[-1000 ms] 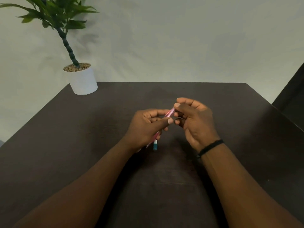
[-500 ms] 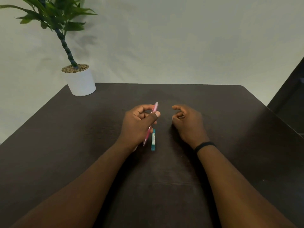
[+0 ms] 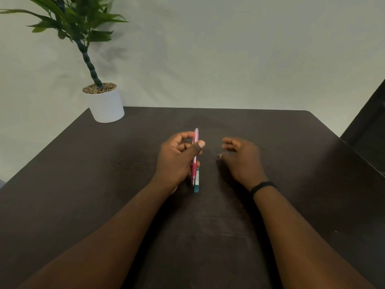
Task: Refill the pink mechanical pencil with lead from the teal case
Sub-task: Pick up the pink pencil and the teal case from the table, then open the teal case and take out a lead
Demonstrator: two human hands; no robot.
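Observation:
My left hand (image 3: 177, 159) grips the pink mechanical pencil (image 3: 195, 155) between thumb and fingers, its top end pointing away from me and its tip toward me. The teal lead case (image 3: 196, 181) lies flat on the dark table just under and to the right of the pencil's tip, partly hidden by it. My right hand (image 3: 241, 161) rests on the table to the right of the case, a hand's width from the pencil, fingers loosely curled and apart. Something small and pale shows at my right thumb tip; I cannot tell what it is.
A white pot (image 3: 106, 103) with a green plant stands at the table's far left corner. The dark table (image 3: 208, 236) ends at a wall behind. A dark object (image 3: 370, 126) stands off the table's right edge.
My right hand has left the pencil's top end and dropped to the table on the right. My left hand has turned the pencil from slanted to nearly straight away from me.

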